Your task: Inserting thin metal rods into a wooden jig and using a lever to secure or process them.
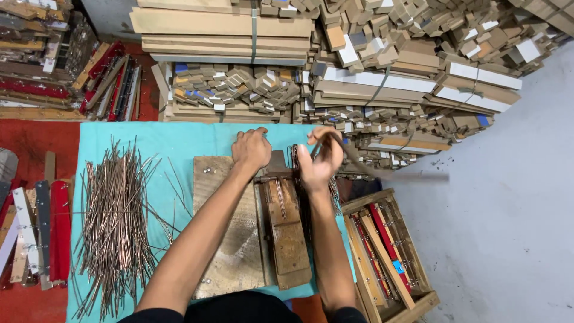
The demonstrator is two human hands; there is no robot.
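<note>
Hands meet at the far end of a small wooden jig [286,230] that lies lengthwise on a teal-covered surface [173,143]. The left hand [251,148] rests palm down, fingers curled together, just beyond the top edge of a worn wooden board [230,239] and beside the jig's metal head; whether it grips anything beneath cannot be told. The right hand [321,157] is raised just above the jig, fingers closed around the handle of a long thin tool [388,173], which streaks out to the right in a blur, so its exact kind cannot be made out. Thin metal rods lie in the jig's groove between the two forearms, and a few more stand bunched just behind the right hand. Further left on the surface, well apart from the hands, a large loose heap of coppery wire rods [116,224] spreads out, with stray rods trailing toward the board. To the right, at the surface's edge, an open wooden crate [388,254] holds flat slats in red and tan with a small blue piece among them. On the left margin, red, white and grey slats [36,233] lie on a red floor. Beyond the surface, strapped bundles of wooden strips and blocks [335,66] are stacked high, and pale grey floor [514,197] fills the right side.
</note>
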